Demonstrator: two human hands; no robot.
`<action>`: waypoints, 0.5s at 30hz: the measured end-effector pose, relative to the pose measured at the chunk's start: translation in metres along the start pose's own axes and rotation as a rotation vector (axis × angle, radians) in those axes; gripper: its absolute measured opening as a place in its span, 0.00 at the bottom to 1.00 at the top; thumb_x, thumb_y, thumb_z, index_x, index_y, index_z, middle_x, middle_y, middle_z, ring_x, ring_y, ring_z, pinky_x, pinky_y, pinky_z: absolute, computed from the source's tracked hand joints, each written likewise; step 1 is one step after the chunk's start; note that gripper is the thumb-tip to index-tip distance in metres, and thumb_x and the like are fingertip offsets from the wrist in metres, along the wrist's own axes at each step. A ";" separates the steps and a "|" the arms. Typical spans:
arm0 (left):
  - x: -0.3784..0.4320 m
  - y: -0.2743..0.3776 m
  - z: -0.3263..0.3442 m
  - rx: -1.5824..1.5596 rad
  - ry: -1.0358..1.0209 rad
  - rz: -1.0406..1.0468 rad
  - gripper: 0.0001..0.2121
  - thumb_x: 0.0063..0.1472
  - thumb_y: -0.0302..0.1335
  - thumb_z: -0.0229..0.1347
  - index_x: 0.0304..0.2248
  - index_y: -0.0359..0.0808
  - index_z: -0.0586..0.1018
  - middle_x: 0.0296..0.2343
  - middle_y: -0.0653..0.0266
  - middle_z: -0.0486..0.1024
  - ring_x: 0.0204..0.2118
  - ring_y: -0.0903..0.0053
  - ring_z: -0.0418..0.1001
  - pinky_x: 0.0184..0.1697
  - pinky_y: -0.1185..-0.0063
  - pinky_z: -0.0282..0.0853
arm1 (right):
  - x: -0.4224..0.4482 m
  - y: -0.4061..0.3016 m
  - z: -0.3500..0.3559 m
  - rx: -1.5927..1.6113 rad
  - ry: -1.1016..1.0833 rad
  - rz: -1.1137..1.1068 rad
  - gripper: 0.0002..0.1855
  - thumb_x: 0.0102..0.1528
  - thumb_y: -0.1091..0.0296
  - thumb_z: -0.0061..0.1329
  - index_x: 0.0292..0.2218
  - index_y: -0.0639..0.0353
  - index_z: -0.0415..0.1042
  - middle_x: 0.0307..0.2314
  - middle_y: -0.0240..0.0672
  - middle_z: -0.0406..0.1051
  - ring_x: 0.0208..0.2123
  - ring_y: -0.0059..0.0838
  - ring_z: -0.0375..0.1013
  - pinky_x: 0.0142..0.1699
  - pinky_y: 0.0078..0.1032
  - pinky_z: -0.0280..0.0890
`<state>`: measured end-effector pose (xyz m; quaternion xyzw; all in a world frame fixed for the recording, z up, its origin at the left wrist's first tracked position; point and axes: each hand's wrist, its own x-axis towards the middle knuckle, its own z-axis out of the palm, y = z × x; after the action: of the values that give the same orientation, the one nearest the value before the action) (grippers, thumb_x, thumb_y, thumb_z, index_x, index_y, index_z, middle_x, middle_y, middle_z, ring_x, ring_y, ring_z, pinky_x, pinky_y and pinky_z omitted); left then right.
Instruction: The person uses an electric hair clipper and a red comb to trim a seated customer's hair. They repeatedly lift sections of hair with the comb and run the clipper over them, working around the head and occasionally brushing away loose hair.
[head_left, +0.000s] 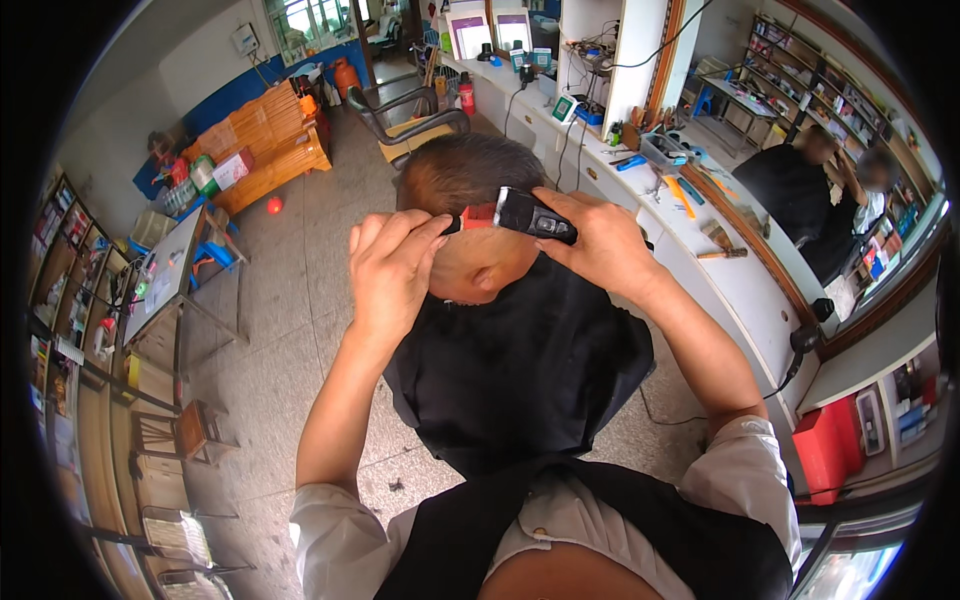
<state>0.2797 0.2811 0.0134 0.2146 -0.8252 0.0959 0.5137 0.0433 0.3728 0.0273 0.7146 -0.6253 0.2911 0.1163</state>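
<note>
A person in a black barber's cape (517, 360) sits before me, the short dark hair (472, 169) of the head towards me. My right hand (611, 244) is shut on a black hair clipper (536, 216), its metal blade end at the side of the head above the ear. My left hand (394, 259) pinches the dark end of a comb (478, 216) whose reddish part lies against the hair, beside the clipper's blade. The skin below the comb shows very closely cut hair around the ear (486, 277).
On the right runs a white counter (742, 289) with a brush (722, 253), combs and a plastic tub (664, 152), beneath a large mirror. An empty barber's chair (420, 135) stands beyond the head. A wooden bench (259, 146) and a table (169, 270) are at left.
</note>
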 end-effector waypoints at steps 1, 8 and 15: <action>0.000 0.000 0.001 -0.003 0.002 -0.005 0.12 0.45 0.24 0.64 0.33 0.40 0.83 0.30 0.71 0.76 0.35 0.74 0.69 0.41 0.76 0.63 | 0.001 -0.003 0.000 -0.015 0.014 -0.025 0.30 0.45 0.63 0.59 0.51 0.52 0.69 0.29 0.41 0.73 0.32 0.44 0.74 0.37 0.36 0.69; -0.015 -0.017 -0.002 -0.194 -0.176 -0.168 0.13 0.44 0.22 0.64 0.34 0.40 0.83 0.30 0.69 0.76 0.35 0.72 0.70 0.41 0.77 0.66 | -0.005 -0.007 -0.013 -0.124 -0.039 0.077 0.28 0.46 0.61 0.57 0.49 0.54 0.68 0.33 0.41 0.73 0.36 0.44 0.74 0.41 0.39 0.69; -0.007 -0.019 -0.003 -0.188 -0.063 -0.216 0.13 0.46 0.22 0.64 0.35 0.39 0.83 0.30 0.68 0.76 0.35 0.73 0.70 0.40 0.78 0.67 | -0.005 0.006 -0.020 -0.054 -0.116 0.189 0.23 0.45 0.61 0.57 0.44 0.53 0.72 0.28 0.42 0.75 0.34 0.46 0.74 0.39 0.40 0.68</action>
<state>0.2934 0.2674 0.0078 0.2559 -0.8184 -0.0444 0.5126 0.0322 0.3867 0.0395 0.6648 -0.7032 0.2417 0.0712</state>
